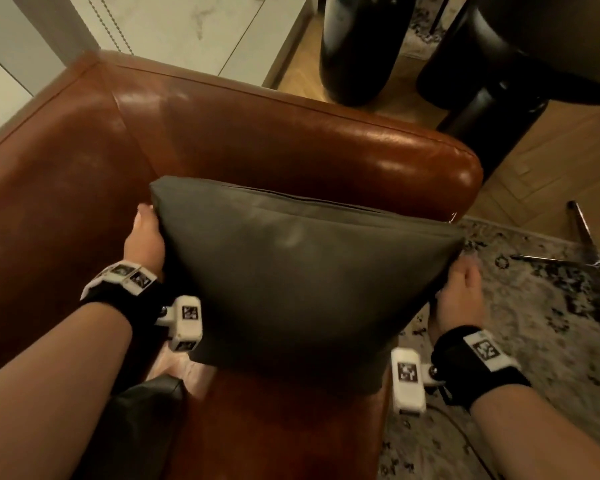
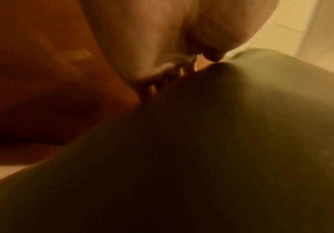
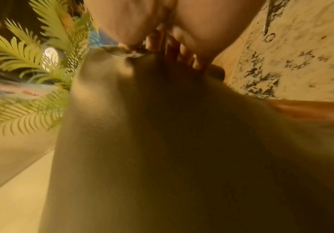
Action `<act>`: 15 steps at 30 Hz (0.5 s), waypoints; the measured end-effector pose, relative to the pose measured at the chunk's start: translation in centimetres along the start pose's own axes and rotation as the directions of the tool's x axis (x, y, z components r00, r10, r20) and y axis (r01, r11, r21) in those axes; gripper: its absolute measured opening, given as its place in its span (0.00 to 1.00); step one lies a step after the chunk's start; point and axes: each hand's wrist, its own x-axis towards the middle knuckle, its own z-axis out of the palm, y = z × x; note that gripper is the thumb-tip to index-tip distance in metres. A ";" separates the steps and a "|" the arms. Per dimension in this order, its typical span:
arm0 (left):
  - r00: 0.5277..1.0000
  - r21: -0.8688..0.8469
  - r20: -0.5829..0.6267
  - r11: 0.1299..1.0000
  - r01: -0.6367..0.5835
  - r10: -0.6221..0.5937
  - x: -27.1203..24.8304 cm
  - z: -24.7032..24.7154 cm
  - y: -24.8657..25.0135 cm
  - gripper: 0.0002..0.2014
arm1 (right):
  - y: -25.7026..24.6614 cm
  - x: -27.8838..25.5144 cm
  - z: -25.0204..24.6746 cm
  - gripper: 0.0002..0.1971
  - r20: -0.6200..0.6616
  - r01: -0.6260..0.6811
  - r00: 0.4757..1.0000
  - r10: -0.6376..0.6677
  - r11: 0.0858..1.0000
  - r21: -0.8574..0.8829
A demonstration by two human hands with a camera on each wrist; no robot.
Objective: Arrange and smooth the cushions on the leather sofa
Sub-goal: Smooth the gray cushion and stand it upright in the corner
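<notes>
Cushion: your dark grey cushion (image 1: 302, 278) is held between both hands over the brown leather sofa (image 1: 222, 140).
Left hand: your left hand (image 1: 145, 239) grips its left edge.
Right hand: your right hand (image 1: 459, 296) grips its right corner.
Second cushion: black cushion (image 1: 146, 403) lies below your left wrist.
Rug: patterned rug (image 1: 534, 323) spreads beyond your right fingers.

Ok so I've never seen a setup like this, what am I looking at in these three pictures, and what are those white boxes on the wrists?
No machine here: a person works with bare hands. The big picture comes from a camera worn on the head, looking down. The white boxes strapped to the wrists are small cameras; each gives one of the two blurry close-ups along a hand. The left hand and right hand grip opposite sides of a dark grey cushion, holding it over a brown leather sofa. Part of another dark cushion lies on the seat near the left arm. A patterned rug covers the floor to the right.
</notes>
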 end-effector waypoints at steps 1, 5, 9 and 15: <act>0.998 0.041 0.041 0.998 0.041 -0.043 -0.5 0.0 -1.4 0.33 | 0.9 -0.7 -0.3 0.09 0.062 -0.075 0.995 0.072 0.997 0.034; 0.986 0.031 0.142 0.995 -0.091 0.086 -1.8 0.7 -3.4 0.12 | 2.4 -2.2 0.1 0.09 0.037 0.025 0.999 -0.022 0.996 -0.083; 0.985 -0.112 -0.032 0.979 -0.171 0.168 -1.2 1.7 -1.8 0.08 | 2.5 -0.6 0.2 0.10 -0.121 0.226 0.962 -0.247 0.960 -0.163; 0.985 -0.093 0.086 0.983 0.158 -0.150 -2.3 1.7 -5.3 0.30 | 6.6 -1.2 -2.6 0.39 0.101 -0.139 0.985 0.139 0.990 -0.008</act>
